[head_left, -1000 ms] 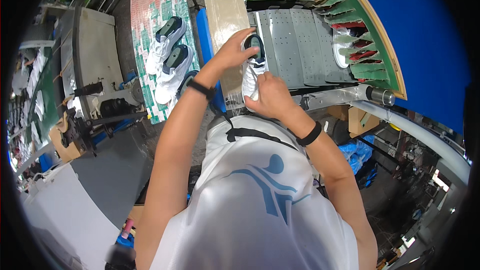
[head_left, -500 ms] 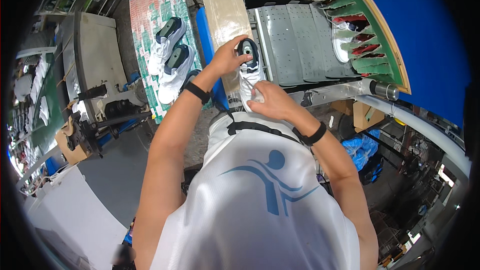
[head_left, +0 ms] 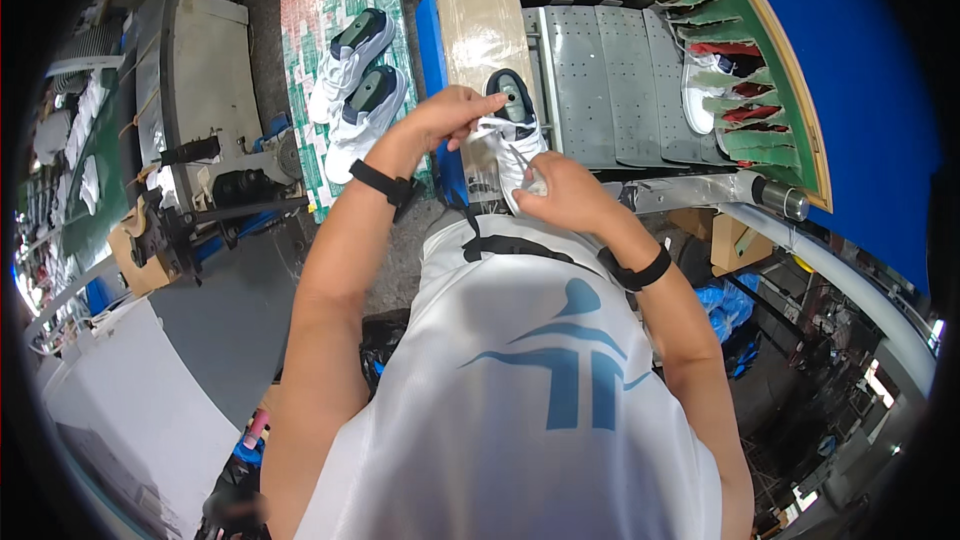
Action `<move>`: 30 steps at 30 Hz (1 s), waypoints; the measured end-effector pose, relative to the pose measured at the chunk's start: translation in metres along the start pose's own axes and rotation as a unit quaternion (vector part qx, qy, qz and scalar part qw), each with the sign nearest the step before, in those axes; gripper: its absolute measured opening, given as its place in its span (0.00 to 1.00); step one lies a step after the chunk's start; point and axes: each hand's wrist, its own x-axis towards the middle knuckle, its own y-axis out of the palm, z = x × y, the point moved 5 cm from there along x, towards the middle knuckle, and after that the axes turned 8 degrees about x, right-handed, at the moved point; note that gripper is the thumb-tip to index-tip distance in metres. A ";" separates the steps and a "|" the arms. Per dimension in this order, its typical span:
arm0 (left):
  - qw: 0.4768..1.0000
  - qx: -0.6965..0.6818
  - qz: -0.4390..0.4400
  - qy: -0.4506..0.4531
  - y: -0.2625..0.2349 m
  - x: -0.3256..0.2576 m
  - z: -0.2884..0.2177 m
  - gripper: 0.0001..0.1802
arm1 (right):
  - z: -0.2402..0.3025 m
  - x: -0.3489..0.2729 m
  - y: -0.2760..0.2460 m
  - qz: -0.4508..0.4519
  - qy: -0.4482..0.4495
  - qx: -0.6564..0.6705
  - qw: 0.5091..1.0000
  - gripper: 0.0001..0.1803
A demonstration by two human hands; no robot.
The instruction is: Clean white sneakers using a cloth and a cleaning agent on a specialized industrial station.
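Observation:
A white sneaker (head_left: 507, 150) with a dark collar and a dark green last inside stands on the tape-covered board (head_left: 480, 20), its toe towards me. Beside its collar, the fingers of my left hand (head_left: 450, 116) are pinched together on a white shoelace (head_left: 488, 126) lifted at the shoe's side. My right hand (head_left: 562, 190) is closed over the front of the shoe. From its fingers a thin grey pointed tool (head_left: 518, 156) reaches to the lacing; its exact kind is too small to tell.
Several more white sneakers (head_left: 352, 130) with lasts lie on the green-and-white patterned board (head_left: 300, 0) to the left. On the right runs a grey perforated plate conveyor (head_left: 580, 80). A white shoe (head_left: 697, 100) sits by the green strip curtain (head_left: 765, 145) at its end.
My left hand has left the shoe's collar and come down and left to the shoelace. My right hand stays at the shoe's front. The whole view has shifted slightly.

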 end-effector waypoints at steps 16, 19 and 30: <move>0.979 0.128 -0.092 0.128 0.018 0.056 -0.011 0.48 | 0.009 0.002 0.006 0.001 -0.050 -0.004 0.999 0.25; 0.982 0.120 -0.095 0.108 0.017 0.055 -0.012 0.45 | 0.010 -0.005 0.012 0.007 -0.034 0.013 0.999 0.28; 0.992 0.056 -0.064 0.094 0.012 0.049 -0.005 0.39 | -0.002 -0.059 0.005 0.009 -0.041 0.027 0.999 0.32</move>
